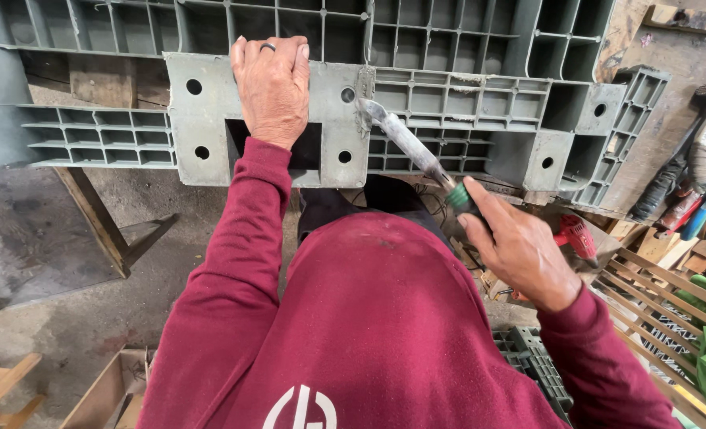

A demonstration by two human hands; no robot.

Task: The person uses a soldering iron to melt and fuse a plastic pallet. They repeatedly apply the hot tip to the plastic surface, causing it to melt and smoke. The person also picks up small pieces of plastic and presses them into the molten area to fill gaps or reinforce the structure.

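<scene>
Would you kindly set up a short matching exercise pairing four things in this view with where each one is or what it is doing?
Things:
1. Left hand
2. Right hand
3. Metal blade of the green-collared hand tool
4. Red power drill

Places or states:
A. Lying among wooden scraps at the right, behind the right hand
B. Pressed flat on a block of the grey plastic pallet
C. Tip set against a seam of the pallet block
D. Gripping the tool's handle

Pairs: 1-B, 2-D, 3-C, 4-A
</scene>
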